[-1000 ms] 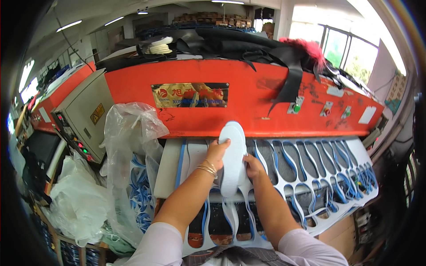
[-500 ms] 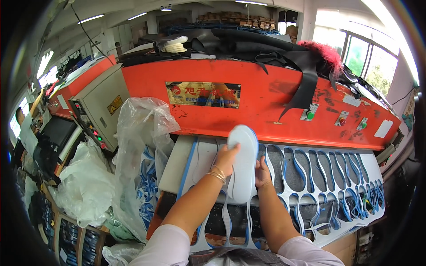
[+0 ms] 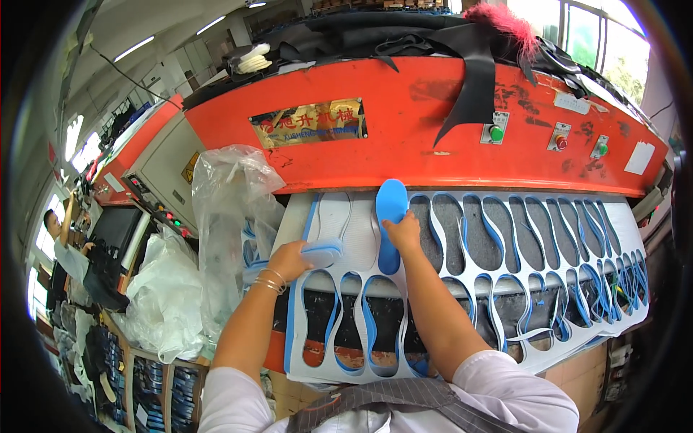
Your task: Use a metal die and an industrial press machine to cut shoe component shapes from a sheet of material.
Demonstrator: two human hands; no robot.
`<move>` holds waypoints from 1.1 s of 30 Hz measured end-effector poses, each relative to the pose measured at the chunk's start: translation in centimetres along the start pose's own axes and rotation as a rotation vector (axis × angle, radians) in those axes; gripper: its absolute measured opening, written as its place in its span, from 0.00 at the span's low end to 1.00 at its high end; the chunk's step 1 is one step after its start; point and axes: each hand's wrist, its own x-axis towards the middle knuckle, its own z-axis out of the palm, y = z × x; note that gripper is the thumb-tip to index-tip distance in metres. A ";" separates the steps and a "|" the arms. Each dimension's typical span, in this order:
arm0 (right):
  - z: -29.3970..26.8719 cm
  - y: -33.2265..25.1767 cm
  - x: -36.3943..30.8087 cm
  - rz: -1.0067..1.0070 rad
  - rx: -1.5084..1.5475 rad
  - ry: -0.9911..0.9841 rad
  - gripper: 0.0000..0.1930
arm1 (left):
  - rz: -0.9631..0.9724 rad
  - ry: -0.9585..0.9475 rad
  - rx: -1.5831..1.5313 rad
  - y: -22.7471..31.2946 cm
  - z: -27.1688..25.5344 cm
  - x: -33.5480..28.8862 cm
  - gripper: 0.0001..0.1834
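Note:
My left hand [image 3: 290, 261] is closed around a few white and blue shoe soles [image 3: 323, 252], smeared by motion, just left of the cut sheets. My right hand [image 3: 404, 232] grips a blue shoe sole [image 3: 391, 198], its thumb across the blue face and the toe end pointing away from me. Under both hands lie stacked white foam sheets [image 3: 355, 294] with blue undersides, punched with rows of sole-shaped holes. Whether the right hand's sole touches the sheets, I cannot tell.
A red press [image 3: 404, 155] with buttons spans the far side. Left of the sheets stand a clear plastic bag [image 3: 234, 180] holding blue-white pieces and a white bag [image 3: 164, 303]. Crates [image 3: 155, 382] of soles sit lower left. Another person [image 3: 76, 252] works at far left.
The hands have parted: both were on one white sole stack. My left hand has swung left with soles, while the right now grips a blue-faced sole. The view has shifted.

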 end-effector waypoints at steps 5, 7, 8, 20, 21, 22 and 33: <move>-0.5 -0.2 2.5 0.090 -0.325 -0.009 0.44 | -0.062 0.066 -0.734 4.9 -3.7 2.5 0.22; -0.3 -0.8 2.1 0.167 -0.224 0.064 0.34 | -0.061 -0.036 -1.054 6.5 -4.0 4.1 0.21; -0.8 -0.9 2.2 0.167 -0.225 0.074 0.34 | -0.063 -0.152 -1.373 7.7 -3.7 5.0 0.20; -0.6 -1.6 0.0 0.086 0.753 -0.317 0.33 | 0.266 0.025 -1.728 7.0 -1.9 8.9 0.23; 0.6 -2.3 -0.6 0.246 0.628 -0.331 0.32 | 0.318 0.160 -1.647 5.7 -3.8 8.4 0.24; 1.1 -2.4 -1.0 0.405 0.499 -0.334 0.32 | 0.340 0.181 -1.655 4.5 -5.8 8.1 0.24; 2.9 -4.4 -1.1 0.411 0.939 -0.588 0.43 | 0.998 0.042 0.376 0.9 -3.6 8.5 0.11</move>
